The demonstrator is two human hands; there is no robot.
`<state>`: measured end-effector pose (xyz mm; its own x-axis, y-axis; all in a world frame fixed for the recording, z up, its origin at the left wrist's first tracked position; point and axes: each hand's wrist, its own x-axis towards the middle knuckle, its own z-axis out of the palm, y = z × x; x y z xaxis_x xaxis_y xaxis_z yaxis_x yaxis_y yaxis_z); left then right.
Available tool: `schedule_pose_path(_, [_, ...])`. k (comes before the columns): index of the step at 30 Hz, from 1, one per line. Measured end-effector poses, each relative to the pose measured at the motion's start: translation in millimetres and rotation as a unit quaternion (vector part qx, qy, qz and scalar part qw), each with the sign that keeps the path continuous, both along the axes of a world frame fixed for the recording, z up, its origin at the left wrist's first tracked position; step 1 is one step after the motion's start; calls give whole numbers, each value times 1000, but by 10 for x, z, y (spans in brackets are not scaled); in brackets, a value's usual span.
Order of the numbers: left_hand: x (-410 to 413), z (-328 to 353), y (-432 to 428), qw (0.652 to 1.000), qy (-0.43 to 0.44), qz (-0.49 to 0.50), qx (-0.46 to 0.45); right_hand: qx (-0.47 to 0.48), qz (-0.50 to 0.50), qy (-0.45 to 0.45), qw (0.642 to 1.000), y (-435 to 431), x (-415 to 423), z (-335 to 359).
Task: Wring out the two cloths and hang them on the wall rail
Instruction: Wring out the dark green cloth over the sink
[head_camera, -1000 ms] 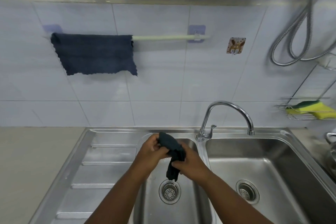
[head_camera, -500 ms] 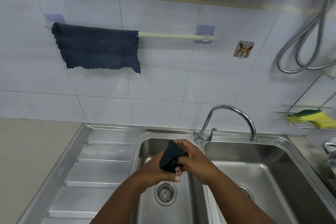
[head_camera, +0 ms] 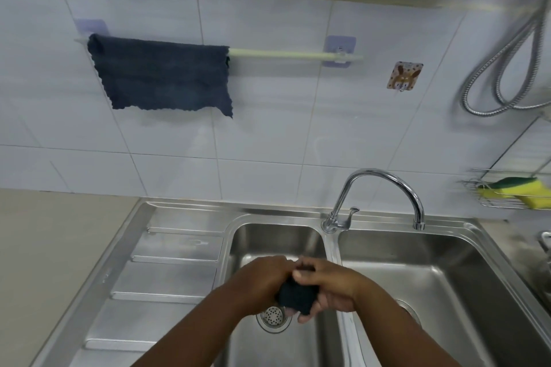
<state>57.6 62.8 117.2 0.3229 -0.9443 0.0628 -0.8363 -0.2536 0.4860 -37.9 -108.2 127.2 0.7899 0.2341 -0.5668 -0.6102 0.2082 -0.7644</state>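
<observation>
2 hands (head_camera: 301,289) squeeze cloth (head_camera: 296,296) over left basin (head_camera: 277,243) | rail (head_camera: 295,54) right half bare

Pale tiled wall (head_camera: 268,134), beige counter (head_camera: 53,247); steel double sink (head_camera: 387,247), curved tap (head_camera: 384,179), wire sponge rack (head_camera: 489,188)

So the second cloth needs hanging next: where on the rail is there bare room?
The wall rail is bare between the hung cloth and the right bracket. Its left half is covered. Both hands squeeze the second cloth.
</observation>
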Motion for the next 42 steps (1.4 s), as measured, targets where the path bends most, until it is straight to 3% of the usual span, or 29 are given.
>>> schedule_pose_path(2, [-68, 24, -58, 998, -49, -27, -15, 3, 65, 11, 998, 38, -11, -25])
schedule_pose_path(5, [-55, -60, -83, 996, -91, 2, -2, -67, 110, 29, 991, 111, -26, -14])
schedule_pose_path(8, [-31, -221, -44, 981, -180, -2, 76, -208, 116, 40, 970, 176, -19, -45])
schedule_pose_path(11, [25, -415, -29, 959, -233, -14, 160, -379, 131, 19, 916, 288, 19, -112])
schedule_pose_path(14, [22, -419, -61, 960, -188, 13, 206, -530, 166, -41, 831, 386, 18, -231])
schedule_pose_path(16, [-4, -410, -93, 958, -171, 21, 231, -581, 161, -84, 793, 423, -19, -351])
schedule_pose_path(22, [13, -377, -156, 938, 71, 50, 334, -699, 175, -228, 655, 414, -83, -630])
schedule_pose_path(24, [44, -415, -156, 932, 122, 53, 337, -721, 177, -240, 625, 435, -95, -685])
schedule_pose_path(26, [41, -473, -142, 939, 114, 62, 319, -744, 162, -235, 604, 436, -104, -763])
schedule_pose_path(28, [-2, -524, -111, 961, 40, 80, 261, -719, 118, -203, 654, 417, -80, -753])
schedule_pose_path(29, [-24, -558, -89, 972, -3, 87, 218, -684, 119, -160, 702, 401, -53, -698])
schedule_pose_path(32, [-60, -675, -28, 992, -92, 69, 59, -512, 84, -18, 855, 313, 31, -523])
schedule_pose_path(35, [-91, -670, 28, 983, -174, 28, -50, -313, 24, 83, 946, 232, 36, -351])
schedule_pose_path(37, [-96, -662, 44, 974, -216, 4, -74, -169, 17, 112, 979, 195, 25, -289])
schedule_pose_path(39, [-73, -650, 51, 973, -213, 15, -86, -73, 28, 123, 989, 186, 21, -283])
schedule_pose_path(42, [10, -605, 39, 972, -224, 15, -73, -40, 54, 136, 988, 233, 23, -262])
